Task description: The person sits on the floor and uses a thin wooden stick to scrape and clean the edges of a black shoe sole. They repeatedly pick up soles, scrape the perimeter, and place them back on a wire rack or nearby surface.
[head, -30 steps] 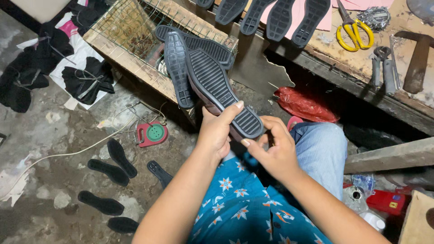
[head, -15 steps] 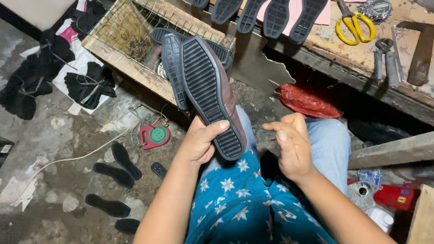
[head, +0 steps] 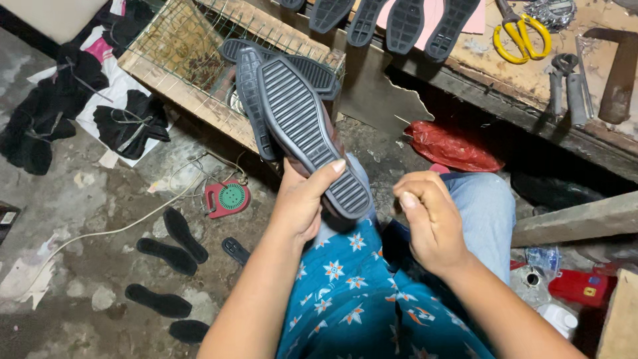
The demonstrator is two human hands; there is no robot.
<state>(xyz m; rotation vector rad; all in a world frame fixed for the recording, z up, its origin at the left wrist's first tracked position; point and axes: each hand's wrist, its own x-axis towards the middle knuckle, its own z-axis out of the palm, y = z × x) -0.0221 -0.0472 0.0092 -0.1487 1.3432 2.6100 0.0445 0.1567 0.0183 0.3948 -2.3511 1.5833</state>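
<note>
Crowded on all sides. Behind the held shoe (head: pixel 306 129), a wire-mesh crate (head: pixel 193 50) with wooden edges, another dark sole (head: pixel 247 86) leaning against it. Along the top, on the wooden bench (head: pixel 531 73), a row of four grey soles (head: pixel 405 23), yellow-handled scissors (head: pixel 522 36), pliers (head: pixel 565 83) and what looked like a hammer head (head: pixel 618 66) at the far right. Below the bench edge, a crumpled red bag (head: pixel 452 146). Nothing lay between the two hands.

Shoe turned sole-up, tilted, toe pointing away and up-left, heel toward the lap. Dark grey ribbed rubber sole, finer ribs at the heel; a sliver of brown upper visible beneath. Clamped by the left hand (head: pixel 302 203) at the heel end, thumb across the ribbed heel, fingers underneath. Right hand (head: pixel 432 223) just beside it, apart from the shoe, fingers curled in together, holding nothing visible. Blue star-patterned cloth (head: pixel 352 299) over the lap, jeans (head: pixel 485 206) at the right knee.

Floor (head: pixel 86 199) rough stained concrete, dim. Scattered flat black insoles (head: pixel 176 233), a small red and green round gadget (head: pixel 229 197) with a pale cord trailing left, black fabric pieces (head: pixel 126 123) heaped on a white sheet. At lower right, a wooden plank (head: pixel 578 219) and a red container (head: pixel 585 286), partly hidden.
</note>
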